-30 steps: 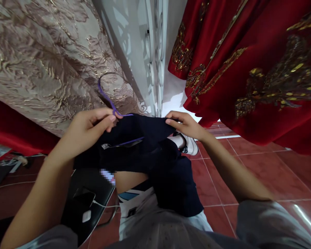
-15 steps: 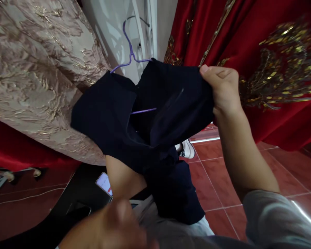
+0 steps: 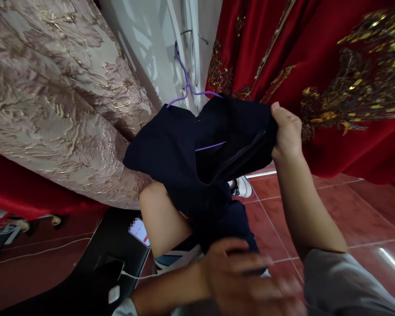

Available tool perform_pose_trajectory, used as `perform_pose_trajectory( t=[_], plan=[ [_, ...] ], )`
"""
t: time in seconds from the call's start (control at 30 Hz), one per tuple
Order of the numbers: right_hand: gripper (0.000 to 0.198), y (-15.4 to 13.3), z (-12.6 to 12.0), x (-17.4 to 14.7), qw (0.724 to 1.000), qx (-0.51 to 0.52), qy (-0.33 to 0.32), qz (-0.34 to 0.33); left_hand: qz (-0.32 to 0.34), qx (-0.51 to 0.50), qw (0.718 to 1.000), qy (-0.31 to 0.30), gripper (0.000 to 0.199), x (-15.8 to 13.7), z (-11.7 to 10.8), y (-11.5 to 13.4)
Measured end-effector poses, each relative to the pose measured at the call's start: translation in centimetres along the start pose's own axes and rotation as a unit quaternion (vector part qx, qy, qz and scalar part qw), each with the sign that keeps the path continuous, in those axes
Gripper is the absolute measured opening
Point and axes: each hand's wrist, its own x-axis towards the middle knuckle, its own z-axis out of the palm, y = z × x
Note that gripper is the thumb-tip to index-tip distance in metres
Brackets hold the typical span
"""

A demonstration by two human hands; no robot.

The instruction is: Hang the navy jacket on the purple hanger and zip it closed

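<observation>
Gripping dark garment (image 3: 174,145) with right hand (image 3: 288,134), with left hand (image 3: 238,276) open, blurred, below the garment. Seemingly already fitted on purple hanger (image 3: 188,82), not yet straightened.

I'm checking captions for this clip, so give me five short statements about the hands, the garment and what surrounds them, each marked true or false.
1. The right hand grips the dark garment at its edge. True.

2. The hanger is bright yellow. False: its visible parts are mostly purple.

3. A stretch of the hanger shows through the garment's opening. True.

4. The left hand is holding the hanger. False: it is apart from it, blurred and low in the view, with its fingers spread.

5. The red cloth on the right side of the picture is plain. False: it carries gold decoration.
</observation>
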Motion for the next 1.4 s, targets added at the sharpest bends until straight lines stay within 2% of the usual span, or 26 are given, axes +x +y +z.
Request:
perform_pose_trajectory(
  t=[0.07, 0.1, 0.17, 0.2, 0.23, 0.27, 0.3, 0.33, 0.37, 0.43, 0.5, 0.57, 0.73, 0.83, 0.93, 1.03, 1.13, 1.2, 1.23, 1.3, 1.4],
  plan=[
    [0.017, 0.1, 0.5, -0.8, 0.994, -0.048, 0.059, -0.072, -0.013, -0.002, 1.000, 0.002, 0.034, 0.1, 0.7, -0.8],
    [0.018, 0.0, 0.8, -1.7, 0.982, -0.095, 0.101, -0.128, -0.020, -0.004, 1.000, 0.003, 0.033, 0.0, 1.2, -1.4],
    [0.030, 0.0, 1.5, -4.9, 0.934, -0.200, 0.181, -0.236, -0.038, -0.009, 0.999, 0.006, 0.031, -0.3, 2.4, -2.7],
    [0.032, 0.2, 1.9, -7.0, 0.911, -0.243, 0.209, -0.261, -0.049, -0.013, 0.999, 0.011, 0.032, -0.5, 3.1, -3.4],
    [0.033, 0.7, 2.4, -9.3, 0.905, -0.251, 0.223, -0.263, -0.060, -0.017, 0.998, 0.019, 0.032, -0.8, 3.8, -4.2],
    [0.030, 1.4, 2.8, -11.7, 0.916, -0.236, 0.214, -0.244, -0.069, -0.020, 0.997, 0.028, 0.030, -1.0, 4.5, -4.9],
    [0.025, 2.3, 3.2, -14.0, 0.944, -0.214, 0.172, -0.186, -0.075, -0.023, 0.996, 0.035, 0.028, -1.2, 5.1, -5.5],
    [0.024, 3.3, 3.6, -16.1, 0.973, -0.188, 0.090, -0.102, -0.080, -0.030, 0.996, 0.039, 0.027, -1.3, 5.6, -5.9],
    [0.024, 4.4, 3.9, -17.8, 0.987, -0.161, 0.001, -0.009, -0.084, -0.042, 0.995, 0.041, 0.026, -1.5, 5.9, -6.2],
    [0.029, 6.2, 4.5, -20.1, 0.977, -0.130, -0.116, 0.125, -0.100, -0.076, 0.991, 0.034, 0.028, -1.9, 6.1, -6.0],
    [0.037, 7.3, 4.9, -20.8, 0.957, -0.128, -0.175, 0.192, -0.127, -0.117, 0.985, 0.023, 0.031, -2.7, 5.8, -5.0],
    [0.043, 7.6, 5.0, -20.5, 0.950, -0.139, -0.185, 0.209, -0.151, -0.150, 0.977, 0.004, 0.033, -3.7, 5.3, -3.8],
    [0.051, 6.9, 4.5, -19.8, 0.954, -0.152, -0.134, 0.221, -0.154, -0.162, 0.974, -0.034, 0.030, -4.8, 4.0, -1.5],
    [0.049, 6.6, 4.1, -20.1, 0.951, -0.124, -0.165, 0.232, -0.154, -0.163, 0.974, -0.041, 0.027, -4.5, 3.8, -1.2],
    [0.052, 6.3, 3.9, -20.2, 0.950, -0.117, -0.188, 0.221, -0.168, -0.170, 0.971, -0.031, 0.027, -4.4, 3.6, -1.7],
    [0.056, 5.9, 3.8, -20.1, 0.949, -0.133, -0.175, 0.227, -0.172, -0.175, 0.969, -0.034, 0.020, -4.4, 3.1, -2.8],
    [0.057, 5.7, 3.8, -19.9, 0.947, -0.126, -0.165, 0.245, -0.157, -0.143, 0.969, -0.128, 0.007, -4.2, 2.4, -4.3],
    [0.055, 5.8, 3.8, -20.0, 0.944, -0.113, -0.179, 0.252, -0.131, -0.095, 0.967, -0.195, 0.014, -4.3, 2.2, -5.2],
    [0.054, 5.8, 3.7, -20.1, 0.941, -0.105, -0.192, 0.259, -0.115, -0.073, 0.968, -0.209, 0.016, -4.3, 2.3, -5.5],
    [0.051, 5.9, 3.8, -20.2, 0.933, -0.085, -0.216, 0.275, -0.089, -0.046, 0.975, -0.196, 0.014, -4.6, 2.6, -5.9],
    [0.045, 5.6, 4.0, -19.7, 0.926, -0.059, -0.243, 0.282, -0.076, -0.040, 0.986, -0.143, 0.008, -5.1, 3.6, -6.1]
  ],
)
